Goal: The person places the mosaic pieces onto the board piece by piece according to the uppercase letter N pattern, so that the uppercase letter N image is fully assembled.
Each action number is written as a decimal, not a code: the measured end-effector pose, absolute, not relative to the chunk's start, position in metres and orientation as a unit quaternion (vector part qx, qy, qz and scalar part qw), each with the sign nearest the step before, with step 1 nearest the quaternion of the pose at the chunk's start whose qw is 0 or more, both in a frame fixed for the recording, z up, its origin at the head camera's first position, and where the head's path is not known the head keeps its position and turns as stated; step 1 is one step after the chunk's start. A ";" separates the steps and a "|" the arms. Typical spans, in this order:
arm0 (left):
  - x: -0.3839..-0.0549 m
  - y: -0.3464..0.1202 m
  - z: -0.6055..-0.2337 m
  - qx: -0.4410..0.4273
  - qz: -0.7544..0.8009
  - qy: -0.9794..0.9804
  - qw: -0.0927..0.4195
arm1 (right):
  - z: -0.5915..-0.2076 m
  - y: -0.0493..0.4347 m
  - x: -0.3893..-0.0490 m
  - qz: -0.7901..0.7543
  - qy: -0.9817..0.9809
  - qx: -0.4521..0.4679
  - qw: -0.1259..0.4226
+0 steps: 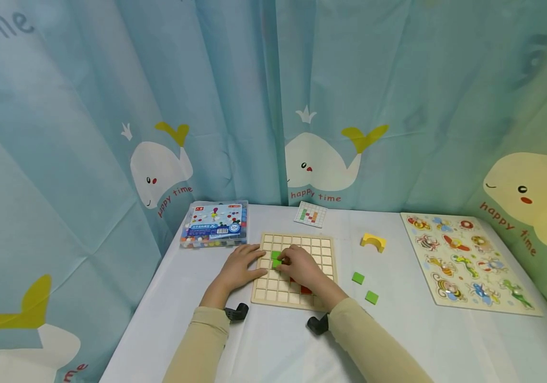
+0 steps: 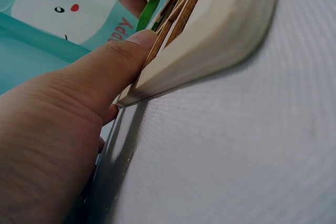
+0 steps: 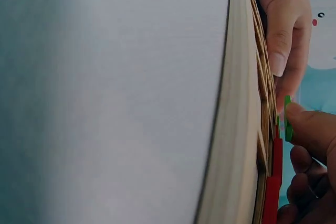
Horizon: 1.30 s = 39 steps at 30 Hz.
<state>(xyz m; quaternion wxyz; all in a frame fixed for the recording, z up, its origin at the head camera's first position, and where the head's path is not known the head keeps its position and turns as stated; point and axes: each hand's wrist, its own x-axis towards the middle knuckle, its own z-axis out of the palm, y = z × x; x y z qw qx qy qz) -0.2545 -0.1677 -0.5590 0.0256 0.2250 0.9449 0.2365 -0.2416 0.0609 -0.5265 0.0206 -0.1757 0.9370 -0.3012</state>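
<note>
A wooden grid board (image 1: pixel 278 303) lies on the table, with raised rims around square cells. My left hand (image 1: pixel 240 266) rests on its left edge, fingers spread, thumb on the rim. Over the board, my right hand (image 1: pixel 302 266) pinches a green square tile (image 3: pixel 288 121) between thumb and finger. The tile is tilted, just above the cells. Another green tile (image 1: pixel 276 255) sits in a cell beside it. A red tile (image 1: pixel 306 290) shows under the right wrist; the right hand hides part of the other red and several cells.
Two loose green tiles, one nearer (image 1: pixel 371 297) and one farther (image 1: pixel 358 277), lie right of the board. Behind them stands a yellow arch block (image 1: pixel 373 242). A pattern card (image 1: pixel 310 214), a plastic box (image 1: pixel 214 223) and a picture puzzle board (image 1: pixel 469 266) lie around; a curtain (image 1: pixel 244 106) hangs behind.
</note>
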 end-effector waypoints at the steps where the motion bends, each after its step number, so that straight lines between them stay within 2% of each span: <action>1: -0.254 -0.168 -0.559 0.225 0.238 0.945 0.026 | -0.527 0.060 -0.242 -0.299 0.938 -0.177 0.020; 14: -0.253 -0.168 -0.557 0.228 0.247 0.941 0.023 | -0.530 0.053 -0.243 -0.245 0.951 -0.188 0.006; 39: -0.257 -0.169 -0.563 0.228 0.235 0.945 0.021 | -0.527 0.052 -0.243 -0.256 0.952 -0.168 0.017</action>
